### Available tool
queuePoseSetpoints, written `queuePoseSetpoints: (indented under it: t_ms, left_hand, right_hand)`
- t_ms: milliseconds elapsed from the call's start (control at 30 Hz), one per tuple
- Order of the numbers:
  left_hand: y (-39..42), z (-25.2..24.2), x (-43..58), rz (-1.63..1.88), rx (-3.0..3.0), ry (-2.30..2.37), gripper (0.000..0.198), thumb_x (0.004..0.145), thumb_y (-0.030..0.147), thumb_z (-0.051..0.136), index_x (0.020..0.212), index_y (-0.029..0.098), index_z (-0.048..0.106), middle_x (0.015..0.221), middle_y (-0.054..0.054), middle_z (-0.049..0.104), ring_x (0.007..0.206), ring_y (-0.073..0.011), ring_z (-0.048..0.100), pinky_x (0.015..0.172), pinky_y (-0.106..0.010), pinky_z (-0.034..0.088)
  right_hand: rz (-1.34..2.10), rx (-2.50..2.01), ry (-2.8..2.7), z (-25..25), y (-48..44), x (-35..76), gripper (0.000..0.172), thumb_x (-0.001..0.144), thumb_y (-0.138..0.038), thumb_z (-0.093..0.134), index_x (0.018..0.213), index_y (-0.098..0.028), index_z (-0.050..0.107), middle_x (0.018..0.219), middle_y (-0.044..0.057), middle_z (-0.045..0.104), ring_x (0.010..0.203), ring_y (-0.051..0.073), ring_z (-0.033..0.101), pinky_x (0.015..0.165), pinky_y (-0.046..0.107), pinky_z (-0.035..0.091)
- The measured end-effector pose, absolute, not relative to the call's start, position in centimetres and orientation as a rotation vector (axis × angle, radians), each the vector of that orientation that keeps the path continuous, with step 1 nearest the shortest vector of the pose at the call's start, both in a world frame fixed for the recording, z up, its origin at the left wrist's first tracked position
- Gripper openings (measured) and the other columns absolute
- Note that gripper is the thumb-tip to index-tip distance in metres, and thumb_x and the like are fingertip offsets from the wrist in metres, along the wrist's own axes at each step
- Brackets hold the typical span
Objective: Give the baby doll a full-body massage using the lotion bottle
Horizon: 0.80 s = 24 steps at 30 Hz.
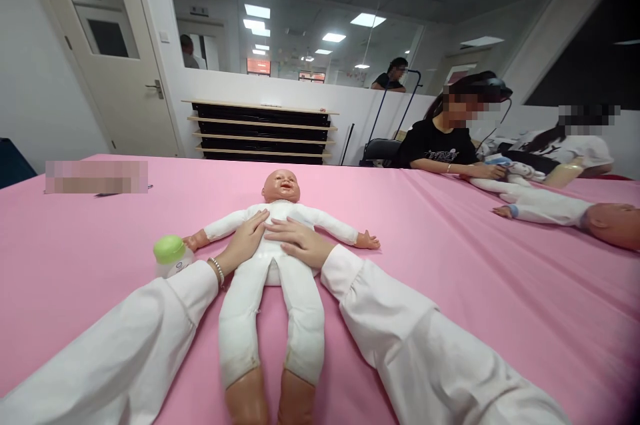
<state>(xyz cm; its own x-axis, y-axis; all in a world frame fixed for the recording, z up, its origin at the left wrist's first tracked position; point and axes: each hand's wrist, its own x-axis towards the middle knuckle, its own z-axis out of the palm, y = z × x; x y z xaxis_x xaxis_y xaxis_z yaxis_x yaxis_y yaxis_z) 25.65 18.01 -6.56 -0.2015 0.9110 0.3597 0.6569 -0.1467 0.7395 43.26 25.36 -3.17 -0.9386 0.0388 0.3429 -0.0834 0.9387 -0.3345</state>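
A baby doll [273, 273] with a white cloth body lies on its back on the pink tablecloth [430, 251], head away from me and arms spread. Flat against the left side of its torso rests my left hand [247, 238], fingers pointing up toward its chest. My right hand [300, 240] lies across the doll's belly and chest with its fingers stretched out to the left. The fingertips of both hands are close together; whether they touch, I cannot tell. Beside my left forearm stands a white bottle with a green lid [169, 249], near the doll's hand.
On the right, a person in a black shirt [440, 141] handles cloth beside another doll [555, 205]. A second person [580, 138] sits farther right. A blurred-out item [97, 177] lies at the table's far left. Behind the table are shelves [263, 131] and a door [100, 45].
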Motion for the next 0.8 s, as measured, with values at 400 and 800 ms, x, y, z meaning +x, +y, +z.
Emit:
queuePoseSetpoints:
  t_ms: [400,800]
  left_hand:
    - [11.9,-4.4,28.1,0.979,2.401,1.579,0.035,0.091,0.029,0.037,0.119,0.020,0.056,0.129,-0.002,0.049,0.123,-0.0165,0.040,0.107,-0.034,0.030]
    - [18.6,-1.8,29.1,0.735,2.524,1.298,0.034,0.091,0.029,0.034,0.115,0.024,0.058,0.125,0.000,0.054,0.123,-0.0164,0.041,0.106,-0.037,0.026]
  right_hand:
    - [0.911,-0.355,-2.246,-4.1,30.1,38.5,0.036,0.087,-0.039,0.039,0.092,-0.016,0.066,0.107,0.005,0.062,0.109,0.017,0.052,0.098,0.033,0.036]
    - [1.096,-0.845,-1.927,-8.5,28.2,43.1,0.051,0.088,-0.041,0.029,0.130,-0.015,0.042,0.139,0.006,0.031,0.132,0.016,0.023,0.111,0.036,0.017]
